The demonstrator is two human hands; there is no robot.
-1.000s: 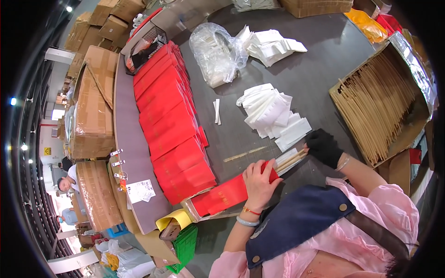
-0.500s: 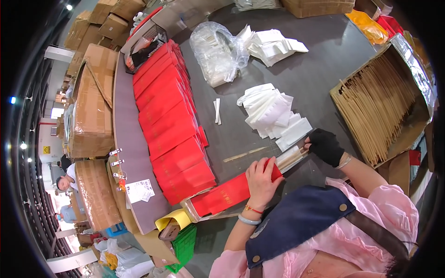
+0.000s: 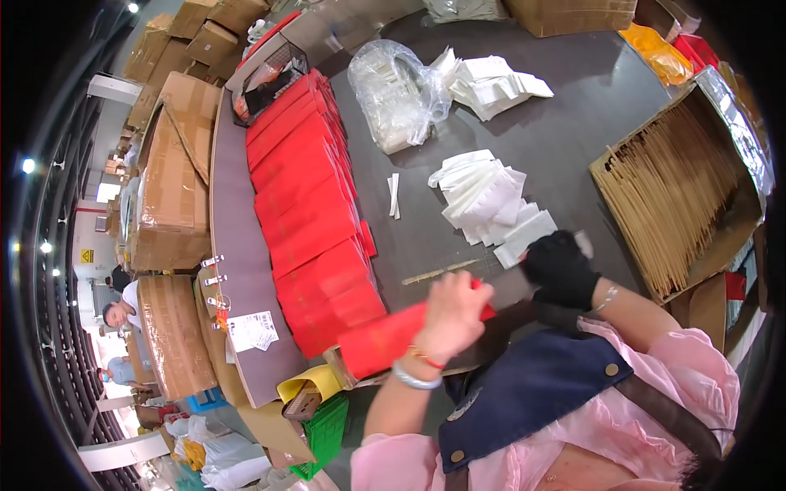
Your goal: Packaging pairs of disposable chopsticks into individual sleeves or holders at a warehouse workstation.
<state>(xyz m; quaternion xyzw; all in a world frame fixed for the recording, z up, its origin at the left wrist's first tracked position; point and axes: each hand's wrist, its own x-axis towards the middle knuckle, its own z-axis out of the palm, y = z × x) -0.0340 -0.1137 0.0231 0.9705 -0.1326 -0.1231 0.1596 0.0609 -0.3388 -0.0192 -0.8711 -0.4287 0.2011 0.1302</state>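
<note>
My left hand (image 3: 455, 313), slightly blurred, is curled over the right end of a red paper sleeve (image 3: 381, 340) at the table's near edge. A bit of red shows between its fingers. My right hand (image 3: 563, 268), in a black glove, is beside the lowest white packet (image 3: 525, 239) of a fanned stack (image 3: 483, 192). Its fingers are hidden or smeared, so I cannot see what it holds. A long overlapping row of red sleeves (image 3: 307, 196) lies to the left.
An open carton (image 3: 720, 237) of thin wooden sticks (image 3: 667, 196) leans at the right. Farther back are a clear plastic bag (image 3: 393, 94) and more white packets (image 3: 499, 86). Two crossed white strips (image 3: 395, 196) lie mid-table. A green basket (image 3: 329, 434) hangs below the near left corner.
My left hand has curled tighter and shifted slightly left on the red sleeve. The white-wrapped sticks at my right hand no longer show, and that hand has moved toward the packet stack.
</note>
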